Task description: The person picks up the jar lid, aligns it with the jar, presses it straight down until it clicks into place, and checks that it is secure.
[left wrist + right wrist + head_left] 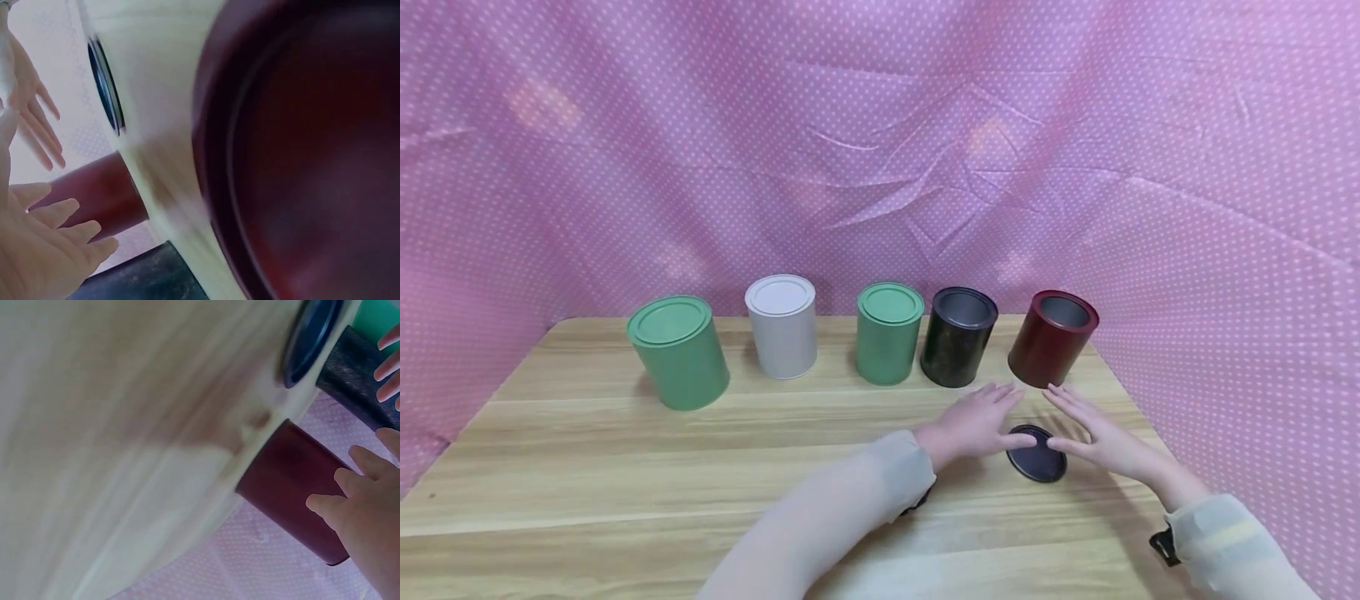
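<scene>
A black round lid (1037, 467) lies flat on the table between my two hands. My left hand (970, 423) hovers at its left with the fingers extended, nothing held. From the other side my right hand (1101, 440) reaches in with spread fingers, also holding nothing. Just beyond the hands stand an uncovered dark red can (1051, 346) and an uncovered black can (957, 346). In the left wrist view a dark red lid (312, 162) shows large and close; in the head view my left arm hides it.
Left of the black can stand a lidded green can (887, 342), a lidded white can (784, 333) and another lidded green can (685, 362), all on the wooden table (625, 483). A pink dotted cloth (880, 150) surrounds the table at the back and sides.
</scene>
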`<state>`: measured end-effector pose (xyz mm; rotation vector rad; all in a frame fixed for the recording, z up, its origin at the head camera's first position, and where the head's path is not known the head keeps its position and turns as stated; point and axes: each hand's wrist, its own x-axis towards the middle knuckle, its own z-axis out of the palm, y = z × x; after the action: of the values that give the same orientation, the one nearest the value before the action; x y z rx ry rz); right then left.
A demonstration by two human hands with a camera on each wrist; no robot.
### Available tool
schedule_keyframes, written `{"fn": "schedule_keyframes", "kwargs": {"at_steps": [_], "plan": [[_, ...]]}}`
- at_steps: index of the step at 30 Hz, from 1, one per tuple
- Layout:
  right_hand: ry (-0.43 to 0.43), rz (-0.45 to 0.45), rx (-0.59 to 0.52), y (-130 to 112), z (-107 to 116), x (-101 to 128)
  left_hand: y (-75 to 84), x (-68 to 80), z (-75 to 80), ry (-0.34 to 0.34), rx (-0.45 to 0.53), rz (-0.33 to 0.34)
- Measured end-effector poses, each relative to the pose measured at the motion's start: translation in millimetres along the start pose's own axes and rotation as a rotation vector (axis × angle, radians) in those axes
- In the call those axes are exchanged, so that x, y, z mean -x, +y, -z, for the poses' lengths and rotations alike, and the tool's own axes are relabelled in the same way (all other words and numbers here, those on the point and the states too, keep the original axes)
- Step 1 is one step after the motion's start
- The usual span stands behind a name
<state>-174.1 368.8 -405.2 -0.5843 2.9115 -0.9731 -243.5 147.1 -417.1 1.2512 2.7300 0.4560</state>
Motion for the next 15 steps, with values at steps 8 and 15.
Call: {"fn": "schedule_keyframes", "kwargs": {"at_steps": [8,15], "plan": [[0.007,-0.013,0.023,11.3,-9.9,9.0,6.8,-1.0,-10.7,-0.065,-0.017,0.01],[-0.007,-0.004,0.049,19.7,-16.2,16.2,16.1,3.2,-11.8,-0.12,-0.057,0.058]]}}
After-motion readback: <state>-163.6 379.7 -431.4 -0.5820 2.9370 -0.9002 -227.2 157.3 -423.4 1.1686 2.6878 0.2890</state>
